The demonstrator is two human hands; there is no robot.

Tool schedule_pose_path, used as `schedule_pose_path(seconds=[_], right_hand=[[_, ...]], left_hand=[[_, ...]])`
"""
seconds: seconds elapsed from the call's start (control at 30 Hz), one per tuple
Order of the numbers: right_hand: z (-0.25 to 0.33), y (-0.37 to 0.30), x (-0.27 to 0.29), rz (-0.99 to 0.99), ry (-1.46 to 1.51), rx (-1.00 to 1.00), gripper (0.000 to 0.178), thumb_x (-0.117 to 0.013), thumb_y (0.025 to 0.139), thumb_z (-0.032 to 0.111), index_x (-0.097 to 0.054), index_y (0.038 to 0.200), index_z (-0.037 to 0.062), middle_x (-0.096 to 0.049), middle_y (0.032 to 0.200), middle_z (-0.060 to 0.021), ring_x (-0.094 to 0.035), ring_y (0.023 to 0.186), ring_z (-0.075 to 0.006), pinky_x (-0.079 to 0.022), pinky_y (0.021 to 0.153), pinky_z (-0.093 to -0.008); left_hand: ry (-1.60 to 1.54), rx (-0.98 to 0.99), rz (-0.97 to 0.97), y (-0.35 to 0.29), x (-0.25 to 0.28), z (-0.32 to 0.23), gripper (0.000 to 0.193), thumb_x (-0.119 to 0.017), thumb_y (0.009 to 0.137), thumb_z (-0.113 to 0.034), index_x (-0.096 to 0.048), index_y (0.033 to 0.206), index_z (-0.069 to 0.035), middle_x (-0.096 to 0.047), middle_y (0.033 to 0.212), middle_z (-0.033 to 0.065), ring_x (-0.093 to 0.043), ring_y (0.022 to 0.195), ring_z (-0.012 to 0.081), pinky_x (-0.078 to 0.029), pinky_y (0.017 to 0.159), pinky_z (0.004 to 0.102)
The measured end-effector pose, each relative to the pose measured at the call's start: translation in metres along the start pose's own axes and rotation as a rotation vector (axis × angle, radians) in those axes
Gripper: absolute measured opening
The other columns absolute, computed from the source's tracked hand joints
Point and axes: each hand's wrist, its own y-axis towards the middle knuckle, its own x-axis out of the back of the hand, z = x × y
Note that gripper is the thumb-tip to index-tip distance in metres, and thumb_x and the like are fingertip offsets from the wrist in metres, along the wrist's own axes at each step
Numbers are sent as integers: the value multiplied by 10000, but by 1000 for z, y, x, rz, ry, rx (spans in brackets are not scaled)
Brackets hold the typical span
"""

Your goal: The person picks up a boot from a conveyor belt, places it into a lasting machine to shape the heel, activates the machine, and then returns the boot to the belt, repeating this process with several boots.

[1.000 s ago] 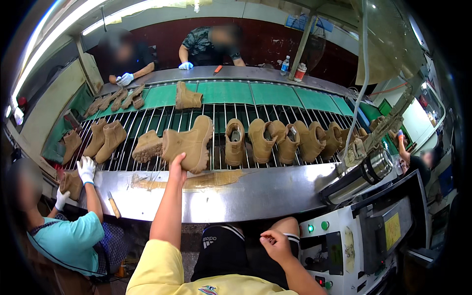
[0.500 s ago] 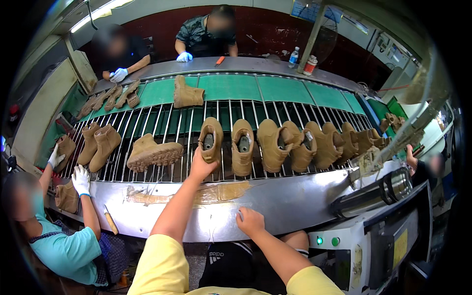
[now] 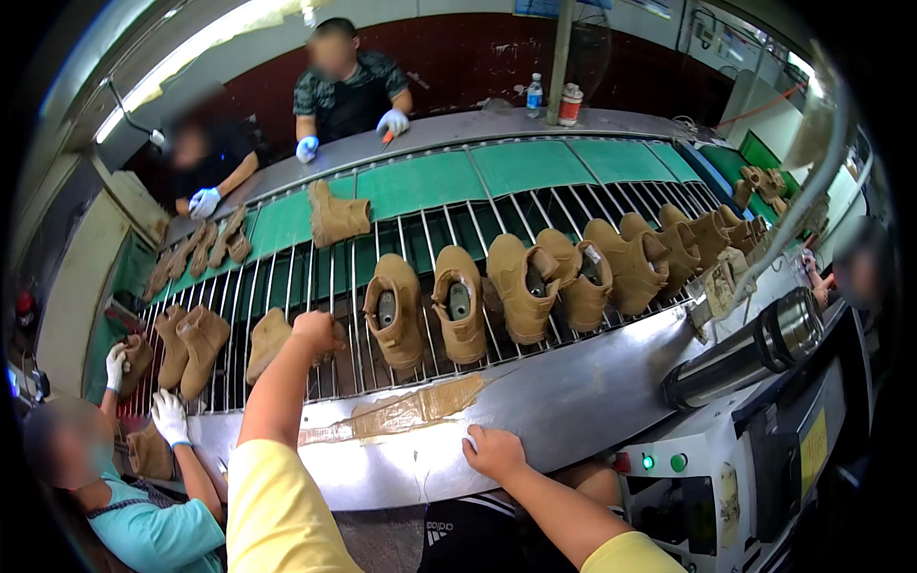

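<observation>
My left hand (image 3: 318, 334) is closed at a tan ankle boot (image 3: 268, 342) on the metal-bar conveyor (image 3: 355, 358). The hand and forearm cover most of that boot, and the fingertips are hidden. To its right stands a row of several tan boots, openings facing me, starting with the nearest boot (image 3: 394, 310) and a second boot (image 3: 458, 306). My right hand (image 3: 495, 451) rests curled on the metal ledge (image 3: 564, 406). A small pale bit shows at its fingers; I cannot make out what it is.
Across the conveyor a boot (image 3: 337, 214) sits by the green belt (image 3: 420, 177). Two people with gloves are at the far counter. At left, a gloved co-worker's hand (image 3: 170, 417) is near more boots (image 3: 202, 351). A steel flask (image 3: 745, 349) lies on the ledge at right.
My left hand has left the boot at the row's left end and moved left to the boot lying on its side. My view has turned slightly. My right hand stays at the ledge.
</observation>
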Motion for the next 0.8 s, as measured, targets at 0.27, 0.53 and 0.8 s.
schedule_pose_path(seconds=[0.27,0.53,0.8], right_hand=[[13,0,14,76,16,-122,371,-601,805,321,-559,1102,101,-661,745,-130,-642,683,-332,-505,606,-458],[128,12,66,-320,440,64,930,-696,747,230,-125,1433,-34,-459,1328,-223,-446,1221,-375,-353,1023,-436],[145,-62,166,-888,135,69,965,-795,609,409,-329,1357,17,-395,1298,-174,-371,1249,-359,-205,1053,-560]], left_hand=[[-655,367,-903,-133,44,70,571,-788,663,-395,-640,1073,-27,-681,939,154,-643,874,291,-498,783,375],[-1480,-99,-1476,-311,91,-27,563,-773,770,-334,-582,1112,71,-626,1009,82,-586,889,162,-468,837,297],[-1928,-402,-1211,-425,112,-237,752,-860,624,-454,-563,1100,46,-597,1028,87,-579,950,182,-474,837,317]])
